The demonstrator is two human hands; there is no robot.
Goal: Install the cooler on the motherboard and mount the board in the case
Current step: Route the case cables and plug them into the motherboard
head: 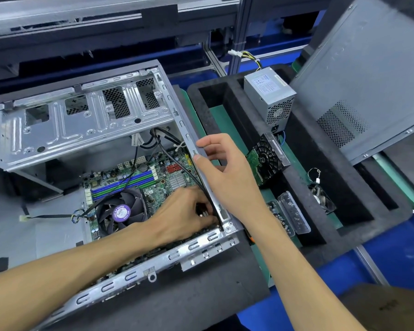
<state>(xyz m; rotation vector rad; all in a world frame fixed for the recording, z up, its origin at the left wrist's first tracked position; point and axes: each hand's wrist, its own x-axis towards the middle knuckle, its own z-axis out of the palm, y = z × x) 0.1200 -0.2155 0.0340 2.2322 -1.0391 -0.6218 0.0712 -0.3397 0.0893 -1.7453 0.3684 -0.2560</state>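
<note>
Now | left hand [184,211] inside case [86,130] | right hand [225,173] gripping rim

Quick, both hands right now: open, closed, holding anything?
Left hand: inside the case, fingers curled around a small dark part by the motherboard.
Right hand: thumb and forefinger pinch the case's right rail.

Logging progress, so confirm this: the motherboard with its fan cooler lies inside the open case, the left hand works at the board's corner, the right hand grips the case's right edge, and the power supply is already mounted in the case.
One thing is wrong. The power supply is not in the case; the head view shows it standing in the black foam tray to the right. The rest holds: motherboard and fan cooler inside, left hand at the corner, right hand on the right edge.
</note>
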